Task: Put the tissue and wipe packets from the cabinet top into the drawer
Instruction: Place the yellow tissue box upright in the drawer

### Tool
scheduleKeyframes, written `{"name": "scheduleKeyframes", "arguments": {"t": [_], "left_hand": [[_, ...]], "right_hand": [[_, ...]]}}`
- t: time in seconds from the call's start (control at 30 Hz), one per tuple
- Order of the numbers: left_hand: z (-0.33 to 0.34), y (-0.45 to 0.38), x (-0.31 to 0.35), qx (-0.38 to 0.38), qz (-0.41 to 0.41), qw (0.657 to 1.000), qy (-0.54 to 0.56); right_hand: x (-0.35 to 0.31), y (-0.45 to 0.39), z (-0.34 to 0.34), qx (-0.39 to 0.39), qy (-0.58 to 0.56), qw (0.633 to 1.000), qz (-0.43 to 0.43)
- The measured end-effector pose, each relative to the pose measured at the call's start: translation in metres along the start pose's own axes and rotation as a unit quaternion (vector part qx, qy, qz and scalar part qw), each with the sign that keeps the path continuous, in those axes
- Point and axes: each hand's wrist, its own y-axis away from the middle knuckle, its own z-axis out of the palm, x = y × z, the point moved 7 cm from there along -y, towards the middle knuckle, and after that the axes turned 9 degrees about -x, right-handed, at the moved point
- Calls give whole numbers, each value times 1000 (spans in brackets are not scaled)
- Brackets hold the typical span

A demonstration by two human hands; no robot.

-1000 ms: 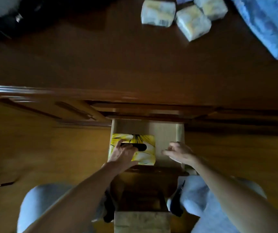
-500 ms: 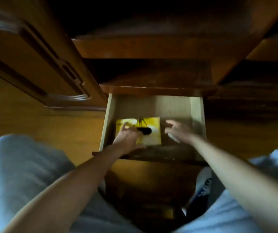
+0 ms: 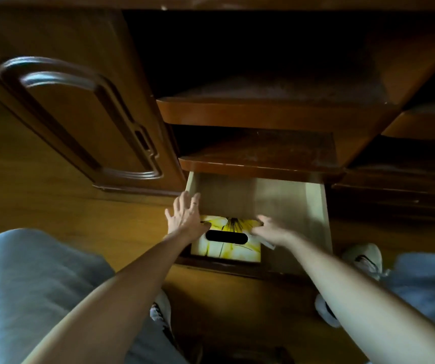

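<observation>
A yellow flower-printed tissue box with a dark oval slot lies flat in the front left of the open pale-wood drawer. My left hand hovers with straight spread fingers over the drawer's left wall, beside the box and holding nothing. My right hand is blurred, fingers extended, over the box's right edge; a small white strip shows just under it. The cabinet top and its packets are out of view.
Two dark wooden shelves jut out above the drawer. A closed panelled cabinet door stands at the left. My knees in grey trousers and white shoes flank the drawer on the wooden floor.
My left hand has come off the tissue box and spread open at the drawer's left wall. My view has dropped closer; the cabinet top's packets left the frame.
</observation>
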Motion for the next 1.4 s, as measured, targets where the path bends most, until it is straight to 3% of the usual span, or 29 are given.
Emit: {"name": "scheduleKeyframes", "arguments": {"t": [0.1, 0.2, 0.47, 0.57, 0.67, 0.73, 0.8, 0.9, 1.0, 1.1, 1.2, 1.4], "left_hand": [[22, -1, -20, -43, -72, 993, 87], [37, -2, -31, -54, -116, 978, 164], [42, 1, -40, -82, -112, 983, 124], [38, 3, -39, -100, -102, 981, 132], [35, 8, -43, -105, -101, 980, 135], [38, 7, -50, -108, -105, 974, 169], [46, 5, -65, -106, -119, 962, 223], [58, 5, -82, -117, -148, 941, 280], [59, 0, -83, -112, -138, 953, 244], [58, 3, -79, -79, -87, 969, 218], [52, 12, -70, -23, -29, 984, 175], [49, 12, -69, -4, -20, 984, 175]], "right_hand": [[0, -12, 9, -1, 1, 1000, -11], [-2, -24, 26, -52, -45, 996, -47], [2, -25, 25, -67, -78, 993, -53], [11, -20, 19, -27, -85, 996, -9], [17, -12, 6, 30, -206, 977, 53], [12, -13, 0, 45, -317, 946, 55], [-1, -18, -9, 66, -353, 933, 41], [-30, -39, -8, 44, -341, 939, 6], [-53, -67, 5, 20, -319, 947, -25], [-74, -90, 12, 79, -179, 980, -34], [-93, -115, 32, 44, -82, 996, -20], [-114, -131, 33, 87, 96, 992, -15]]}}
